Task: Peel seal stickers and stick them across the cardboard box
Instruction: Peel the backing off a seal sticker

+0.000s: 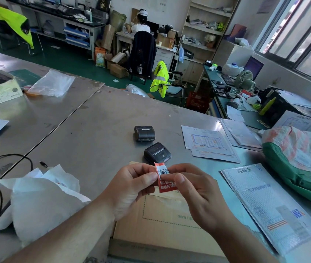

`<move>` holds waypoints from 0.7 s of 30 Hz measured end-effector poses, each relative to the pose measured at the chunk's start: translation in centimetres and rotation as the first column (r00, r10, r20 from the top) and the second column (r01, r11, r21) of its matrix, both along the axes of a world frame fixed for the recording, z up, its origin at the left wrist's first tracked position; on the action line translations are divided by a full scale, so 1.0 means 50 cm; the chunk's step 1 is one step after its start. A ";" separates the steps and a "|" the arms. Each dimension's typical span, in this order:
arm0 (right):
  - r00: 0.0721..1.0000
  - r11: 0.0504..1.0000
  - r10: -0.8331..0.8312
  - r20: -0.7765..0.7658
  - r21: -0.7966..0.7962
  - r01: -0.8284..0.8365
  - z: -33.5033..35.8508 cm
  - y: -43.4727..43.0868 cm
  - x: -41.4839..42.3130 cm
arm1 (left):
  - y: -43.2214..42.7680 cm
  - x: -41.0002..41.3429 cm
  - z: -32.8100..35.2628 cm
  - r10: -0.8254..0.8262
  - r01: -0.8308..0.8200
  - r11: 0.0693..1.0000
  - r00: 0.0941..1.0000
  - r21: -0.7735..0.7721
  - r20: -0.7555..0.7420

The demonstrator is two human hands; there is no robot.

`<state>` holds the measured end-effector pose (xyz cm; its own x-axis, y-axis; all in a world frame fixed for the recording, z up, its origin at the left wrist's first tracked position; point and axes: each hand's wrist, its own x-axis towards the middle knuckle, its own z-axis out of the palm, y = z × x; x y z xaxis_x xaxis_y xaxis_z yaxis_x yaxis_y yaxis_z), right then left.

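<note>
A small red and white seal sticker (163,178) with printed characters is pinched between both hands above the table. My left hand (132,186) grips its left edge with thumb and fingers. My right hand (194,192) holds its right side, thumb over the front. Under the hands lies a flat brown cardboard box (162,228) with a dashed rectangle printed on its top. The sticker's lower part is partly hidden by my right thumb.
Two black portable label printers (144,133) (157,153) sit beyond the box. White crumpled backing paper (41,198) and a black cable (1,186) lie at left. A bubble mailer (272,205), printed sheets (209,143) and a green-and-orange sack (300,158) lie at right. A person sits at a far desk.
</note>
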<state>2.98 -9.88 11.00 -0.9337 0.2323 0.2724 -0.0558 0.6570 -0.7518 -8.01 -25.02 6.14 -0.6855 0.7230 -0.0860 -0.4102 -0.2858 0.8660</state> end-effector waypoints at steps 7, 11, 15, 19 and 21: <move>0.999 1.000 0.013 -0.037 -0.008 -0.013 -0.001 0.002 -0.001 | 0.001 0.001 0.008 -0.025 0.025 0.999 1.000 0.021 0.002; 0.999 1.000 0.000 -0.034 -0.022 0.000 -0.006 0.008 0.000 | 0.006 0.002 0.011 -0.028 0.027 0.999 0.999 0.026 0.030; 0.999 0.997 -0.042 0.000 -0.063 0.041 -0.008 0.010 0.003 | 0.014 0.006 0.009 -0.023 0.023 1.000 0.999 0.018 0.021; 0.996 0.995 -0.043 0.080 -0.088 0.050 -0.009 0.006 0.001 | 0.024 0.015 0.008 -0.011 0.011 1.000 1.000 -0.017 0.001; 0.993 0.995 -0.053 0.105 -0.076 0.061 -0.012 0.007 0.001 | 0.030 0.021 0.009 -0.001 0.001 1.000 1.000 -0.022 -0.005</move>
<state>3.02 -9.55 10.42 -0.9405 0.3030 0.1541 0.0604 0.5949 -0.8015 -6.96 -23.49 6.60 -0.6853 0.7216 -0.0987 -0.4059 -0.2659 0.8744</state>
